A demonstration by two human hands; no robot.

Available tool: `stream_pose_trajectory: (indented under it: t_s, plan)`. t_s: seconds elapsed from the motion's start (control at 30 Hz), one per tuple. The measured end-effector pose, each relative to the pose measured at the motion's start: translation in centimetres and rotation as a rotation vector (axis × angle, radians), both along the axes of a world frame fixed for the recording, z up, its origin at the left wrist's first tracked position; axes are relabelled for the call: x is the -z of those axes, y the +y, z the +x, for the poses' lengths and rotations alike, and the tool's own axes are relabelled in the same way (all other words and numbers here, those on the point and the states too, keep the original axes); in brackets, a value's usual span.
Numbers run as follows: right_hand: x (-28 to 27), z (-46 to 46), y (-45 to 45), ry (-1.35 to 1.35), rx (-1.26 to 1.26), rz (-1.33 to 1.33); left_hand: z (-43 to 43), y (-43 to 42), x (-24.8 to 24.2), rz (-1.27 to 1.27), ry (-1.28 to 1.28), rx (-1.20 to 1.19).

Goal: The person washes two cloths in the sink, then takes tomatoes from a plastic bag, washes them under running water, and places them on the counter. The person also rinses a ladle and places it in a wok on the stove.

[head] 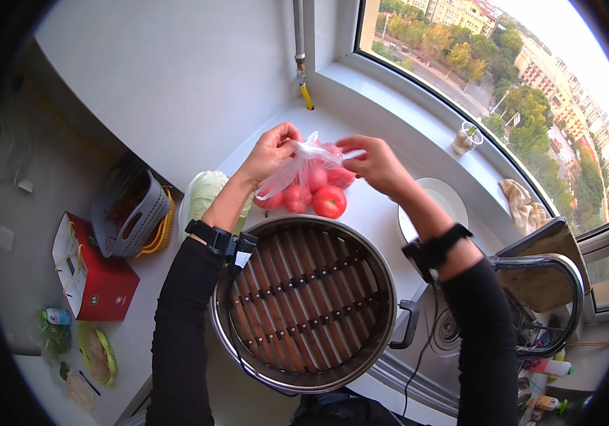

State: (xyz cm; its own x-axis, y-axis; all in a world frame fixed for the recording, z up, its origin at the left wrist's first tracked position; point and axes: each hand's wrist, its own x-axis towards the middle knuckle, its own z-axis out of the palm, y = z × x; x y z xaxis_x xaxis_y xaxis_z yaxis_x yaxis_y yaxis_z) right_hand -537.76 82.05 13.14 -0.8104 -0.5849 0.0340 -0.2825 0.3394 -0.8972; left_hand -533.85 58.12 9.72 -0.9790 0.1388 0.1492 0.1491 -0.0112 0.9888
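A thin clear plastic bag (312,152) of red tomatoes (299,194) rests on the white counter, gathered at its top. My left hand (269,152) pinches the bag's left side between thumb and fingers. On the other side, my right hand (376,162) has its fingers on a loose handle of the bag. One bare tomato (330,202) sits at the front, outside the film as far as I can see. Nearer to me stands a large round steel steamer pot (389,298) with a slatted brown rack (304,298) inside.
A wrapped cabbage (203,194) lies left of the bag. Farther left are a grey plastic basket (128,234) and a red gift box (104,290). To the right are a round white plate or lid (437,199), a sink (445,362) and a faucet (576,287). A clear cup (465,139) stands on the windowsill.
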Motion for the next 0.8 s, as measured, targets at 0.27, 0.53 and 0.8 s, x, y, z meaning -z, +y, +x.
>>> stream_pose_trajectory:
  t_s: [0.27, 0.53, 0.8]
  plan:
    - [3.8, -1.5, -4.7, 0.196, 0.269, 0.225, 0.5, -3.2, 0.9, -0.237, 0.133, -0.294]
    - [4.7, -4.1, 1.2, -0.201, 0.526, 0.229, 1.0, -6.6, 3.0, -0.437, 0.007, -0.92]
    - [2.5, -3.1, 0.4, -0.074, 0.173, -0.024, 0.4, 0.0, 1.4, -0.916, 0.575, -0.455]
